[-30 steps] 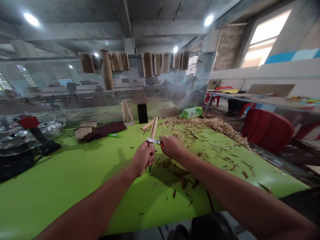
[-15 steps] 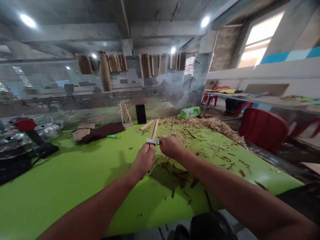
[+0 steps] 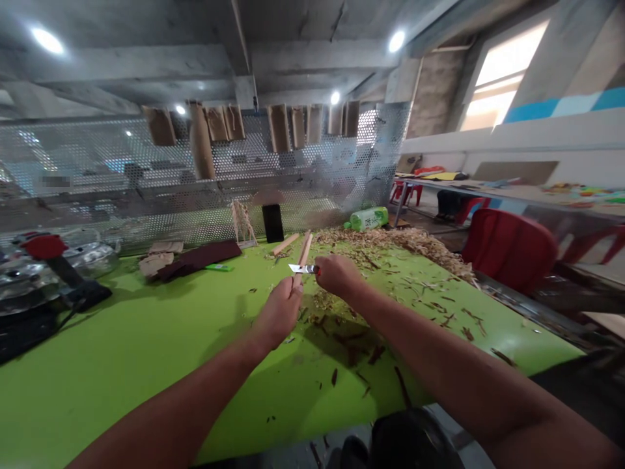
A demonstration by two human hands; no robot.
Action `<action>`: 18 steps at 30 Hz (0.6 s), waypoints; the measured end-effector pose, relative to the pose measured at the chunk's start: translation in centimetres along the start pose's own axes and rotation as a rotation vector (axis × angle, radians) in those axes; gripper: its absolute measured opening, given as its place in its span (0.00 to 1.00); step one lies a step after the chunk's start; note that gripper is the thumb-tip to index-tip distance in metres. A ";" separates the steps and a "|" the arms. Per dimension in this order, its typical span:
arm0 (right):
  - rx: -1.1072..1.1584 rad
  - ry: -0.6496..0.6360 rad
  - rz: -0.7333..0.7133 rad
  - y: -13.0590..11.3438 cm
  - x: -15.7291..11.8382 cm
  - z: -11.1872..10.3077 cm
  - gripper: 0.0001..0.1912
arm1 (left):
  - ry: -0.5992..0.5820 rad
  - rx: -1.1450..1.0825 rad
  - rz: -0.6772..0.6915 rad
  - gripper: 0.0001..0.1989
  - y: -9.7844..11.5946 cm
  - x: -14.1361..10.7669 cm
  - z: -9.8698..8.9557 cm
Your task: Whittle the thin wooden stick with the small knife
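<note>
My left hand [image 3: 280, 311] is closed around the near end of a thin wooden strip [image 3: 305, 250], which points away from me over the green table [image 3: 161, 352]. In my right hand [image 3: 338, 276] is a utility knife [image 3: 305, 268], its handle mostly hidden by my fingers. The knife's blade lies crosswise over the strip, just beyond my left hand. Past the strip, a second wooden piece [image 3: 285, 244] rests on the table. Curled shavings and dark slivers [image 3: 349, 335] are scattered under and beside my right forearm.
A heap of wood shavings [image 3: 420, 244] lines the table's right edge, near a green bottle [image 3: 368, 219] on its side. A black phone-like slab [image 3: 273, 223] stands at the back. Dark brown sheets [image 3: 200, 259] and a red-black tool [image 3: 58, 260] are at left. A red chair [image 3: 510, 251] stands right.
The knife and my right hand have moved slightly away from me along the strip, leaving a bit more space from my left hand. The whole view has shifted a little.
</note>
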State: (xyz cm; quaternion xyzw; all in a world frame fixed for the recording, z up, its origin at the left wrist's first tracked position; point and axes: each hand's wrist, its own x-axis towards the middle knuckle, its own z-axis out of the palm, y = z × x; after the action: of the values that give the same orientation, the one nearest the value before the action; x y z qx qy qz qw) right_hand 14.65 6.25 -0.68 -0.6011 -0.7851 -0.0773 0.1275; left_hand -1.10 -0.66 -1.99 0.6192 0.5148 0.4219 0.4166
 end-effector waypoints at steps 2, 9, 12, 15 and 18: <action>0.048 0.017 0.046 1.2 0.6 -0.1 0.16 | -0.001 0.009 -0.017 0.11 0.3 -0.7 0.1; 0.189 0.008 0.572 11.5 2.8 -1.0 0.16 | -0.243 -0.028 -0.001 0.14 0.8 -3.8 2.3; 0.440 0.130 0.578 10.9 3.2 0.1 0.12 | -0.208 -0.157 -0.043 0.15 0.2 -2.4 2.0; 0.991 0.165 0.499 7.5 3.0 1.3 0.14 | -0.195 -0.240 -0.039 0.14 -0.5 -1.3 1.2; 1.525 -0.046 0.334 4.7 2.2 1.7 0.19 | -0.195 -0.234 -0.020 0.12 -0.8 -1.1 1.0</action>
State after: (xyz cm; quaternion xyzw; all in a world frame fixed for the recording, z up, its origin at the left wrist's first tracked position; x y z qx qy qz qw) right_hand 18.51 10.00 -1.77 -0.4590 -0.5229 0.5164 0.4993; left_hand -0.53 -1.71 -3.10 0.5995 0.4252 0.4125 0.5382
